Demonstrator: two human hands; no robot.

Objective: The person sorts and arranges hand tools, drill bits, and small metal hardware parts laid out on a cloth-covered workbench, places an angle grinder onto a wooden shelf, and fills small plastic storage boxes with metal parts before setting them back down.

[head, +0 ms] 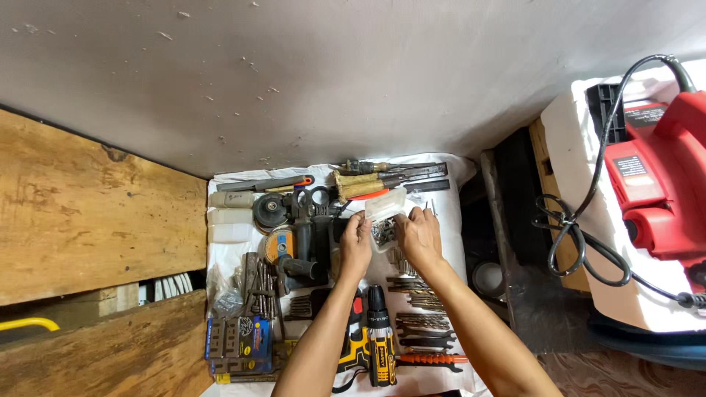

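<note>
Both hands meet over a small clear plastic box point(383, 229) of dark metal bits, which sits on a white cloth point(448, 220) spread over the floor. The left hand point(355, 242) has its fingers curled, tips pinching the box's near-left edge. The right hand point(418, 234) is loosely closed with its fingertips on the box's right side; whether it grips anything small there cannot be told. The box's clear lid point(385, 204) stands tilted open just beyond the fingertips.

Just left of the left hand lies a dark power tool point(305, 235) with a side handle, and past it a round grinding disc point(279, 244). Beyond both hands lie chisels with wooden handles point(368, 182). Near the right wrist, rows of drill bits point(415, 290) are laid out. Between the forearms, closer to the person, lies a yellow and black cordless drill point(379, 345). Well off to the right stands a red electric saw point(662, 184) with a black cable.
</note>
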